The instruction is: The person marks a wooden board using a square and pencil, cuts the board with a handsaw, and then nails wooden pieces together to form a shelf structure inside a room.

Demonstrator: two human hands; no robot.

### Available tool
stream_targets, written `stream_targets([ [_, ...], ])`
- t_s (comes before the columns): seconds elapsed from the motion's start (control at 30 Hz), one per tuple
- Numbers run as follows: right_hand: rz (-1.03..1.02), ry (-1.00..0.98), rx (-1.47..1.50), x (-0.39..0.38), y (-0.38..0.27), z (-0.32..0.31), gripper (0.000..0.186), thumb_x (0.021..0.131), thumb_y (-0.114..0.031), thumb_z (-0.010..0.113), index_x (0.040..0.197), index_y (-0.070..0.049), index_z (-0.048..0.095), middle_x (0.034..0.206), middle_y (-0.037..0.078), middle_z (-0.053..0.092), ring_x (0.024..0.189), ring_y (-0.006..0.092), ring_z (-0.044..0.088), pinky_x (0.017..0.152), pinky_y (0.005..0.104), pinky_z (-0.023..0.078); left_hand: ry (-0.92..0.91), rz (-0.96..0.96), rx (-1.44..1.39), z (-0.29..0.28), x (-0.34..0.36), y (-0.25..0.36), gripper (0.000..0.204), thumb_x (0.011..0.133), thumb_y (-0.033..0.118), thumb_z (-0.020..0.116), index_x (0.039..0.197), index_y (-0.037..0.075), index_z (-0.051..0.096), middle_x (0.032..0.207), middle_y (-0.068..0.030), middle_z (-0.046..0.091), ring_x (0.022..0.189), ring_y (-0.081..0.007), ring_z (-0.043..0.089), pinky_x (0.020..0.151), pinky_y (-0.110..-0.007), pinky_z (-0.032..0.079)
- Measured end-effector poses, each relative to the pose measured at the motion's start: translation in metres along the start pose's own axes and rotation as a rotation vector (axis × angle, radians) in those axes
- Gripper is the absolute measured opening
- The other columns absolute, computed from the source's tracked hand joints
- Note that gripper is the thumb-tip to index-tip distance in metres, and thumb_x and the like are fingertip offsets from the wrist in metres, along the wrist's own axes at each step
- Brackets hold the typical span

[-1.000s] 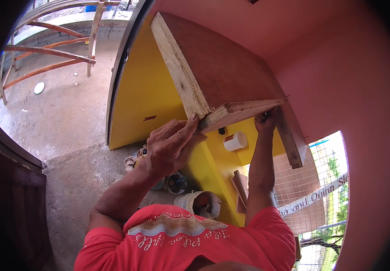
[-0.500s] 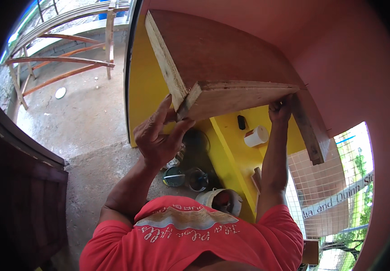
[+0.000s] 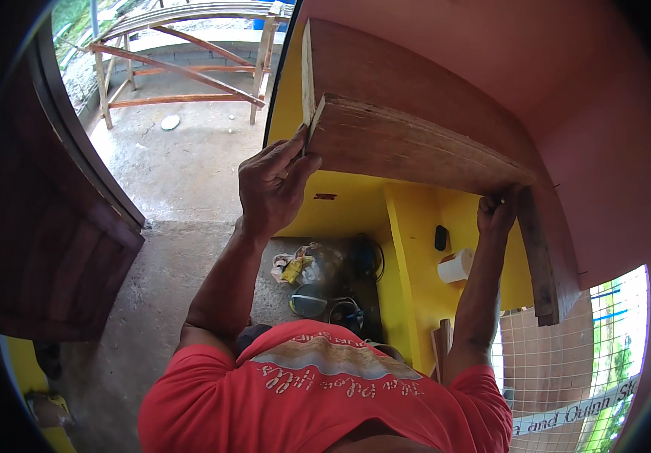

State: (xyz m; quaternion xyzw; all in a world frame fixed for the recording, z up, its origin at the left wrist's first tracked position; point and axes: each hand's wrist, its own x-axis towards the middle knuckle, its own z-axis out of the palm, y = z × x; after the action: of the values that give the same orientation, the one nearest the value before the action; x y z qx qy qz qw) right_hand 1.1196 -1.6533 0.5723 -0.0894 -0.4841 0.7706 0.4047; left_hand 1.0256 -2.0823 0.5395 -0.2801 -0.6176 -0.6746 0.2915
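Ahead of me a brown plywood panel (image 3: 416, 87) is set against the pink wall, high up. A narrower plywood board (image 3: 408, 147) runs along its near side, its left end meeting the panel's pale left edge. My left hand (image 3: 274, 185) holds that left end, thumb on the board and fingers at the corner. At the right end, my right hand (image 3: 496, 213) is closed just under the board; what its fingers grip is hidden. Beside it, a short wooden end piece (image 3: 540, 260) hangs down from the panel's right side.
A yellow partition (image 3: 401, 234) stands below, with a white cylindrical container (image 3: 455, 266) and a small black object (image 3: 441, 238) beyond it. Crumpled bags (image 3: 299, 264) and dark round things lie on the floor. A dark wooden door (image 3: 69, 257) is at left, a wire grid (image 3: 552, 362) at right.
My view has swung, shifting the scene rightward. The narrow board's left end has risen with my left hand and now sits closer to the panel's edge. My right hand stays at the right end.
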Motion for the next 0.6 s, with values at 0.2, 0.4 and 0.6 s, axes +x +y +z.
stream_targets([
  [0.2,0.019,0.021,0.016,0.003,0.004,0.001,0.029,0.096,-0.048,0.059,0.111,-0.023,0.059,0.077,-0.005,0.049,0.049,0.0068,0.035,0.044,0.0205,0.028,-0.013,-0.073,-0.019,-0.006,0.0,0.0,0.037,0.085,0.002,0.073,0.121,-0.005,0.065,0.101,-0.0174,0.073,0.085,-0.0125,0.069,0.074,-0.026,0.054],
  [0.4,-0.03,0.045,0.049,-0.003,-0.012,-0.009,0.034,0.096,-0.048,0.059,0.111,-0.018,0.059,0.082,-0.004,0.056,0.049,0.0041,0.039,0.04,0.0206,0.031,-0.042,0.01,0.041,0.009,0.006,0.0,0.031,0.085,0.002,0.073,0.115,-0.006,0.067,0.093,-0.0121,0.073,0.083,-0.011,0.067,0.073,-0.026,0.053],
  [0.6,-0.065,0.097,0.085,0.003,0.014,0.013,0.024,0.096,-0.045,0.062,0.097,-0.021,0.059,0.067,-0.009,0.047,0.05,0.0031,0.037,0.043,0.0204,0.028,0.069,-0.069,0.308,-0.006,-0.006,-0.01,0.028,0.088,0.005,0.069,0.113,-0.006,0.068,0.096,-0.0156,0.073,0.079,-0.0192,0.07,0.072,-0.03,0.056],
])
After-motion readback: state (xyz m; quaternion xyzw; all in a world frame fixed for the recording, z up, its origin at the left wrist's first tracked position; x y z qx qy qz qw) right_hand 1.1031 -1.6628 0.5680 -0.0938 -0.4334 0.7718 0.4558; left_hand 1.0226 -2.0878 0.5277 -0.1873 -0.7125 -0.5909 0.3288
